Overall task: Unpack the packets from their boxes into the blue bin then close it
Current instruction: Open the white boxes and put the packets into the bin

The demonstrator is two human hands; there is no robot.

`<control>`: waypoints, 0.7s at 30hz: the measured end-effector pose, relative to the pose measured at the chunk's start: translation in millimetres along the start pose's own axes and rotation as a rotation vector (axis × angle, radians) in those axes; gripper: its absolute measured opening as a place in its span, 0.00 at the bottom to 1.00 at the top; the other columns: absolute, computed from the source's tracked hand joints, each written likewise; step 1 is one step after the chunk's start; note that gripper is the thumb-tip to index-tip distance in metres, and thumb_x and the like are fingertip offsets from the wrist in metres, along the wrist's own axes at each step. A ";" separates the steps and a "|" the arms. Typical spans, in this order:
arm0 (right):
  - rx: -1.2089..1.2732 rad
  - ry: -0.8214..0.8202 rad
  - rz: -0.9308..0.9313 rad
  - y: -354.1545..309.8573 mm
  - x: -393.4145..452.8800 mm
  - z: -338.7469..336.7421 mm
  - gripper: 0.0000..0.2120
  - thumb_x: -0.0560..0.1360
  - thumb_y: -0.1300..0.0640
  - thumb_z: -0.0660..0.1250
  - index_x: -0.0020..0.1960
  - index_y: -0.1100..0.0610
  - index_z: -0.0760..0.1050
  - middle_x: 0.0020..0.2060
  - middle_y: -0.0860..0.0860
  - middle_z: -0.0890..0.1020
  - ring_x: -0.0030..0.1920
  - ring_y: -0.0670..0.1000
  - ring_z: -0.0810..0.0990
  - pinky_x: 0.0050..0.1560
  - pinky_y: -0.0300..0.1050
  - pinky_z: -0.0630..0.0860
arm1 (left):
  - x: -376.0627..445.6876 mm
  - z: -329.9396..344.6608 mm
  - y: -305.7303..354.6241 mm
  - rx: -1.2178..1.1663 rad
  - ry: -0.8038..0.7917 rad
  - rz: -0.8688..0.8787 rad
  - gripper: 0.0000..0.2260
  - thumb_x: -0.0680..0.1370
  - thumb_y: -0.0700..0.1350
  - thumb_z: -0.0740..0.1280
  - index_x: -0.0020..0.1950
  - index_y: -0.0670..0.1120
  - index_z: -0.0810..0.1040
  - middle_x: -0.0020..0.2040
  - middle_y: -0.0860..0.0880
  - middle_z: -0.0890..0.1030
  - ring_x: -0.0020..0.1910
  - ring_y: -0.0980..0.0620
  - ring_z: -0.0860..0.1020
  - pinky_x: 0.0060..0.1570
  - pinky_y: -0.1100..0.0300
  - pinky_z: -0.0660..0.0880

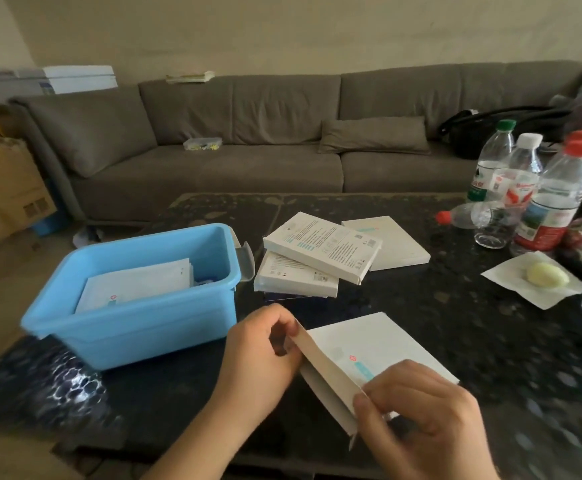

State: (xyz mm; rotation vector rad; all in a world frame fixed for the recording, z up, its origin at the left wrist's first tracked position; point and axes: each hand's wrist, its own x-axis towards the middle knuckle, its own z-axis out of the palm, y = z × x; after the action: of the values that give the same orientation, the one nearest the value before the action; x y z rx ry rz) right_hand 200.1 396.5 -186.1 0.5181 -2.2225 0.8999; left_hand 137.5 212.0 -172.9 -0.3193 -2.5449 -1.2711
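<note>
You're mid-unpack: both hands on a white box [369,355] at the near edge of the table [456,341]. Right hand [421,414] has thumb and fingers pinched on the box's near corner. Left hand [265,344] has fingers curled round the open end flap at the far-left corner. Looks like the flap is being pulled open; can't tell if packets are inside. Next move as I read it: tip or draw the contents out, then carry them left. The blue bin [127,327] sits just left of your left hand, lid off, packets [137,285] already lying in it. Beyond the box, centre table, three more boxes [320,251] piled up, likely still to do. Far right: water bottles [525,188] and a napkin [532,285]. I can't make out the bin's lid for certain, so closing comes last.
</note>
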 end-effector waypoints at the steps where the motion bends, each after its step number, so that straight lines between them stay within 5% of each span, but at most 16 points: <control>1: -0.008 0.003 -0.002 -1.0 0.6 3.0 0.10 0.69 0.50 0.69 0.30 0.47 0.81 0.32 0.34 0.80 0.36 0.37 0.80 0.32 0.34 0.77 | -0.3 -0.6 -0.6 0.023 0.019 0.007 0.14 0.72 0.38 0.74 0.39 0.56 0.76 0.41 0.57 0.81 0.44 0.60 0.81 0.46 0.59 0.82; 4: -0.017 0.048 0.009 -4.5 3.8 10.2 0.11 0.71 0.50 0.68 0.32 0.47 0.82 0.34 0.36 0.81 0.36 0.38 0.80 0.33 0.37 0.77 | -4.6 -4.7 -3.1 0.131 0.139 0.022 0.14 0.71 0.35 0.73 0.41 0.54 0.75 0.46 0.59 0.77 0.45 0.60 0.78 0.41 0.67 0.77; 6: -0.028 0.067 0.023 -6.5 5.8 13.5 0.11 0.72 0.49 0.67 0.33 0.47 0.83 0.34 0.36 0.82 0.37 0.38 0.80 0.33 0.37 0.78 | -12.6 -9.1 -0.5 0.123 0.156 -0.049 0.12 0.69 0.40 0.75 0.38 0.54 0.75 0.39 0.58 0.75 0.37 0.60 0.75 0.34 0.70 0.70; 10: -0.064 0.075 0.020 -6.4 5.4 22.1 0.12 0.73 0.49 0.67 0.32 0.48 0.83 0.35 0.37 0.82 0.37 0.40 0.81 0.30 0.42 0.77 | -26.7 -9.6 13.4 -0.120 -0.245 -0.262 0.08 0.72 0.50 0.74 0.35 0.48 0.84 0.30 0.54 0.82 0.29 0.61 0.77 0.31 0.68 0.70; 16: -0.146 0.036 -0.054 -3.4 -0.8 32.3 0.12 0.73 0.48 0.69 0.32 0.48 0.83 0.36 0.38 0.83 0.37 0.40 0.81 0.30 0.41 0.77 | -29.3 -5.9 17.6 -0.264 -0.267 -0.499 0.08 0.73 0.50 0.73 0.38 0.48 0.86 0.34 0.55 0.85 0.36 0.60 0.83 0.41 0.65 0.77; 21: -0.200 0.055 -0.155 -1.8 -6.2 36.2 0.14 0.73 0.50 0.69 0.30 0.50 0.82 0.34 0.39 0.83 0.35 0.43 0.81 0.28 0.40 0.75 | -28.0 -5.5 17.5 -0.139 -0.330 -0.459 0.19 0.77 0.48 0.68 0.26 0.49 0.78 0.21 0.57 0.75 0.21 0.60 0.71 0.26 0.70 0.64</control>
State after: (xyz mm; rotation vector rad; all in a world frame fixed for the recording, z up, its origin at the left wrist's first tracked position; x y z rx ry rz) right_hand 189.5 369.6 -209.0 0.5556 -2.1590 0.5981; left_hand 170.0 215.9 -166.3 0.0426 -2.9268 -1.6826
